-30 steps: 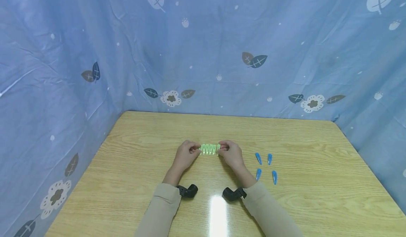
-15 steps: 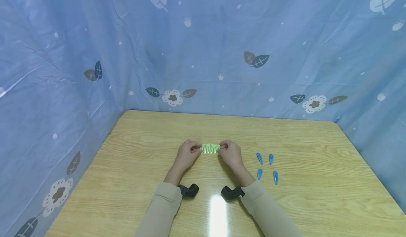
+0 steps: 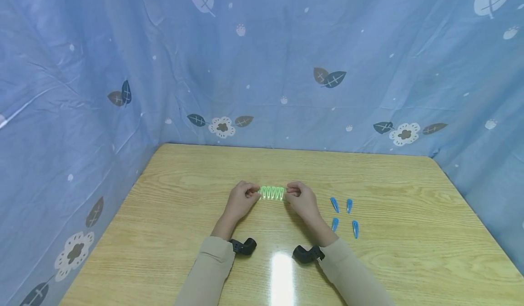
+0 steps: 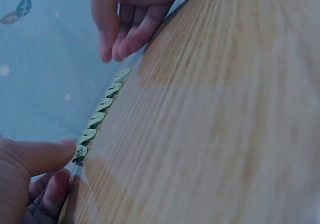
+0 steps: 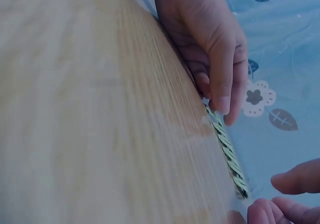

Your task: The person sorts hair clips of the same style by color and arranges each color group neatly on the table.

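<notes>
A row of several light green snap hair clips (image 3: 271, 193) lies side by side on the wooden table, in front of the person. At the row's left end the left hand (image 3: 239, 201) pinches the outermost green hair clip (image 4: 80, 153) between thumb and fingers, which partly hide it. Just beyond the other end is the right hand (image 3: 304, 203), with a small gap between its fingertips and the last clip. Its thumb and fingers are apart with nothing between them, as the right wrist view shows.
Several blue snap hair clips (image 3: 355, 229) lie loose on the table (image 3: 409, 233) to the right of the right forearm. One is close to that forearm. A blue patterned curtain (image 3: 266, 69) hangs along the table's back and sides.
The right hand pushed the rightmost green clip left against the others, then let go and drew back slightly to the right. The left hand stays at the left end.
</notes>
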`<action>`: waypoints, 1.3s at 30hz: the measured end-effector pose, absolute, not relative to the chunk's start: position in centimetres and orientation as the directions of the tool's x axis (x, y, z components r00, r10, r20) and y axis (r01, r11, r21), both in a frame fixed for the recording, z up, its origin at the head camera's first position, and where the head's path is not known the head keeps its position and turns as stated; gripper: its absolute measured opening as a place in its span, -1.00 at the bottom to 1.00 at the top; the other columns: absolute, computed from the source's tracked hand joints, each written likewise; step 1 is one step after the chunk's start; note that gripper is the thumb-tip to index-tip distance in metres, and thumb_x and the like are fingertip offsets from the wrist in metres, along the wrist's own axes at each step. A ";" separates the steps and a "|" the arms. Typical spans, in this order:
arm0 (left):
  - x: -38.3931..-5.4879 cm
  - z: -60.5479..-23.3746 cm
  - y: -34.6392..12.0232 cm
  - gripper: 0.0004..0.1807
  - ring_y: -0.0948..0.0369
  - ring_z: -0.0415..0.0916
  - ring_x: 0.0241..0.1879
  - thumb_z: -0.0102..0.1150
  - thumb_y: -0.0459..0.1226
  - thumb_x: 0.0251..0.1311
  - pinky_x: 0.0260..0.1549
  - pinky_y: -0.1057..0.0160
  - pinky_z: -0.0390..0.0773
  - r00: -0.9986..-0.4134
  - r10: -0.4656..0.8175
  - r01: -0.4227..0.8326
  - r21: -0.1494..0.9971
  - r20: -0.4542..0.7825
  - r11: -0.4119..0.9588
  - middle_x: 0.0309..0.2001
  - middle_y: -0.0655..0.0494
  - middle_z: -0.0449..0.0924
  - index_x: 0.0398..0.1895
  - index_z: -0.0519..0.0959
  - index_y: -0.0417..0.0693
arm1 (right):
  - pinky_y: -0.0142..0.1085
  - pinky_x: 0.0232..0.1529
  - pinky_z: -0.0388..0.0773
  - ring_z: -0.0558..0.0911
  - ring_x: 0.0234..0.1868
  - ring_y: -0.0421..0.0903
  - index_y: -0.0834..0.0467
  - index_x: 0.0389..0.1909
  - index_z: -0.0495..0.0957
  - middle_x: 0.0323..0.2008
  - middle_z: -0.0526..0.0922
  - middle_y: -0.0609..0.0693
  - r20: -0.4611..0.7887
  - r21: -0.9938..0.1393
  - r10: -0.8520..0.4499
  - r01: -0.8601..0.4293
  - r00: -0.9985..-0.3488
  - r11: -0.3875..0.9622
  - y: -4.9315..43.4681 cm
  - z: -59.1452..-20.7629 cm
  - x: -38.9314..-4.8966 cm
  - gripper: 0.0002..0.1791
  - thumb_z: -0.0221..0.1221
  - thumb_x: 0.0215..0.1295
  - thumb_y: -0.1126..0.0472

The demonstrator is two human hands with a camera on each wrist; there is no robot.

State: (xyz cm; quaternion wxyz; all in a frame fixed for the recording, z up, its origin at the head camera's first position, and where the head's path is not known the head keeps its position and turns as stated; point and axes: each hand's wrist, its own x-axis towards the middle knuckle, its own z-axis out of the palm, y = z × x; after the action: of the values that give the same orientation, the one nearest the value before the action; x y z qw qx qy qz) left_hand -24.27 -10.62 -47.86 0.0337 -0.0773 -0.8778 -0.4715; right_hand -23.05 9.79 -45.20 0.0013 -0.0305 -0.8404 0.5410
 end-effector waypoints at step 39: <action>-20.2 -45.3 0.0 -0.50 0.13 0.45 0.15 0.23 -0.31 0.24 0.14 0.28 0.41 -0.839 0.500 0.365 0.904 0.215 0.225 0.18 -0.05 0.48 0.24 0.42 -0.19 | -0.73 -0.05 0.29 0.48 0.18 0.04 0.33 0.27 0.31 0.19 0.44 0.29 0.056 -0.840 -0.026 -0.061 -0.998 0.539 26.6 -43.0 -11.9 -0.46 0.11 0.40 0.11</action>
State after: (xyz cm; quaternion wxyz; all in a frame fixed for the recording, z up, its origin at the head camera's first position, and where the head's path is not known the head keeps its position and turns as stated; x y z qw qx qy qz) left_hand -20.20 -0.02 -45.28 -0.0604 -0.2769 -0.7802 -0.5576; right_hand -11.89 26.57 -43.05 0.0182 0.0250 -0.8771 0.4793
